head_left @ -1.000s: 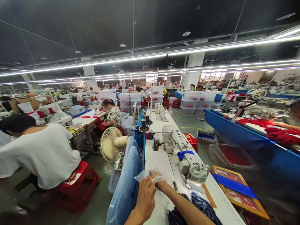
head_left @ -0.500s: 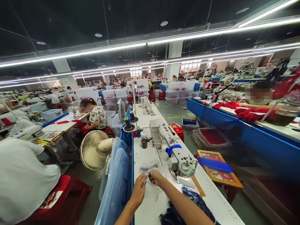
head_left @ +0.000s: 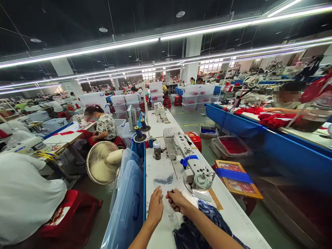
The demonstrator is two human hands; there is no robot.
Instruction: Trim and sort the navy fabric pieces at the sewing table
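I see a long white work table [head_left: 166, 166] running away from me, and it has slid a bit lower and nearer in my view than a moment ago, because the head has tipped down. On it stands a white sewing machine [head_left: 190, 162] with a blue strap tied round it, just right of the hands. Beside my left side hangs a pale blue plastic cover [head_left: 127, 204]. A heap of dark blue cloth [head_left: 197, 231] lies at the near end, under the right arm.

A second ago both hands held a clear thin plastic bag [head_left: 168, 207] up off the table. Now the bag lies flat on the table, under the hands. My left hand [head_left: 155, 205] rests flat on its left edge, fingers loose, not gripping. My right hand [head_left: 176, 200] is curled tight on a small dark thing; I cannot tell what it is. So I think the bag is put down and the hands work on what was inside.
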